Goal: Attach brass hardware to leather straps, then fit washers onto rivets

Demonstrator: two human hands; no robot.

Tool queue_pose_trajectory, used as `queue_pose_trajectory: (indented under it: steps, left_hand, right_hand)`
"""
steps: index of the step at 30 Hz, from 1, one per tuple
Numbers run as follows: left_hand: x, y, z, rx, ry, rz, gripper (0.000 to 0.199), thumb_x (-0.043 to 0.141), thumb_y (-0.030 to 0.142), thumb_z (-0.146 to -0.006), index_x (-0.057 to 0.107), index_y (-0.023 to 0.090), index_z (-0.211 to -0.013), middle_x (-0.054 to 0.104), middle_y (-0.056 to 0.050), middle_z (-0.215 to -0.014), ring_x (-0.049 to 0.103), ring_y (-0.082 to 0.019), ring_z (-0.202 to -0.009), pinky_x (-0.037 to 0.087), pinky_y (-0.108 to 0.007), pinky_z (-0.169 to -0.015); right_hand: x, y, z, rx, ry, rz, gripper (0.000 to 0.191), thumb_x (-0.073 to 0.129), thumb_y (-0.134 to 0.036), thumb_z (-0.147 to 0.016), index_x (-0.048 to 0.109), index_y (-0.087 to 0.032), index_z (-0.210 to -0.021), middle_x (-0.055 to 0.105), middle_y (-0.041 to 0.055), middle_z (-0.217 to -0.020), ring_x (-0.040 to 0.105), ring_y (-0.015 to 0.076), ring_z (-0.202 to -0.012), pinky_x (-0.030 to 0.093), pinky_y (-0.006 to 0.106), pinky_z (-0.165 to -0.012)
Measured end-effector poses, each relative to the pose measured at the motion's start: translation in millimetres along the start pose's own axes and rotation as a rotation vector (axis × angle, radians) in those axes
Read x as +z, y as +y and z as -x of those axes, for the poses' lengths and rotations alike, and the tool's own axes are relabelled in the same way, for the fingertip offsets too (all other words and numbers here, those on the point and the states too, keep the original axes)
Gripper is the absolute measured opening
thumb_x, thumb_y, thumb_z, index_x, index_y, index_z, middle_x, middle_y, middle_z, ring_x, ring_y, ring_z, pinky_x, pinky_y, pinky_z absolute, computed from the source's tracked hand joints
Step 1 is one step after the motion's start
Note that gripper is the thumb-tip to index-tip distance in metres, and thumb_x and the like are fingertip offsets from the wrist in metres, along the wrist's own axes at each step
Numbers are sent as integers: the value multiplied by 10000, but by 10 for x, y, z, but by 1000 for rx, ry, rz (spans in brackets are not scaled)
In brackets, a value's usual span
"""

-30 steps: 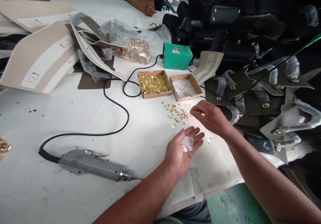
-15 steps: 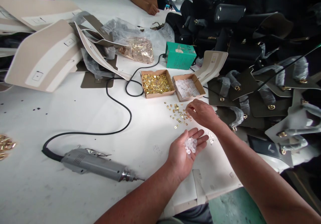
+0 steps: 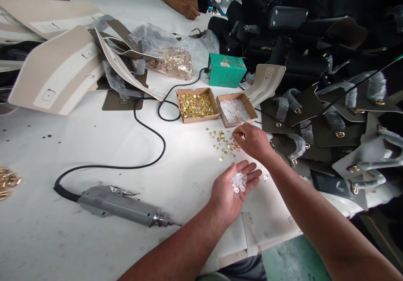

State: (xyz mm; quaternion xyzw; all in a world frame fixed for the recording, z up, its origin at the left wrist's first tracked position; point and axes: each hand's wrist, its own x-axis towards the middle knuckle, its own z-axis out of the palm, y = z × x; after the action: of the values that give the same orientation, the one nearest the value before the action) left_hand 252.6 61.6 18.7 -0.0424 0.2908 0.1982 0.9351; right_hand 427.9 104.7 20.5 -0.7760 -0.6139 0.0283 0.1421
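My left hand [image 3: 229, 193] lies palm up, fingers spread, with a small heap of clear plastic washers [image 3: 238, 182] resting in the palm. Above and right of it, my right hand [image 3: 253, 140] has its fingertips pinched together; what they hold, if anything, is too small to make out. Small gold pieces [image 3: 224, 144] are scattered on the white table [image 3: 176, 155] beside those fingertips. Behind them stand a cardboard box of gold pieces [image 3: 195, 105] and a box of clear and white pieces [image 3: 235, 110]. More clear washers [image 3: 264, 172] lie partly hidden under my right forearm.
A grey electric screwdriver [image 3: 119, 206] with a black cable lies at the left front. Behind the boxes is a green power unit [image 3: 227, 70]. Beige panels [image 3: 59, 69] pile up on the left, dark bags [image 3: 299, 45] on the right. A person's hand [image 3: 190, 12] rests at the far edge.
My right hand has shifted slightly up and left, near the gold pieces, with its fingers still pinched. My left hand stays almost in place with the clear washers.
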Motion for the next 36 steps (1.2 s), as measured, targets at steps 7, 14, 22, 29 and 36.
queue_pose_trajectory:
  steps: [7, 14, 22, 29, 36]
  left_hand:
    - [4, -3, 5, -1, 6, -3, 395, 522, 335, -974, 658, 35, -1191, 676, -232, -1280, 713, -309, -1081, 486, -436, -1064]
    - [21, 10, 11, -3, 18, 2, 414, 503, 334, -982, 638, 18, -1215, 682, -233, -1269, 715, -317, -1078, 486, -438, -1056]
    - [14, 14, 13, -5, 10, 10, 408, 523, 330, -976, 645, 11, -1199, 702, -227, -1225, 720, -314, -1062, 488, -433, -1047]
    - [12, 13, 13, -3, 4, 17, 386, 518, 329, -977, 661, 27, -1170, 716, -202, -1192, 721, -310, -1048, 494, -425, -1031]
    - [22, 29, -3, -23, -3, 59, 333, 554, 314, -959, 662, 45, -1123, 704, -201, -1207, 724, -295, -1019, 516, -408, -991]
  right_hand:
    - [19, -10, 10, -15, -3, 56, 131, 590, -268, -876, 709, -228, -840, 696, 27, -867, 587, 185, -775, 350, 308, -678]
    - [-13, -18, -1, -50, 8, 68, 152, 594, -272, -878, 720, -218, -813, 698, 27, -837, 583, 176, -746, 352, 306, -682]
    - [39, -56, -108, -45, 92, 24, 187, 609, -289, -903, 775, -286, -988, 737, 11, -915, 641, 183, -837, 400, 295, -725]
    - [46, -127, -100, -90, 72, 75, 170, 600, -256, -875, 766, -244, -839, 717, 22, -829, 618, 178, -774, 383, 297, -703]
    - [-323, -123, 157, 23, 149, -108, 143, 603, -248, -885, 735, -226, -834, 680, 14, -793, 598, 154, -721, 426, 282, -689]
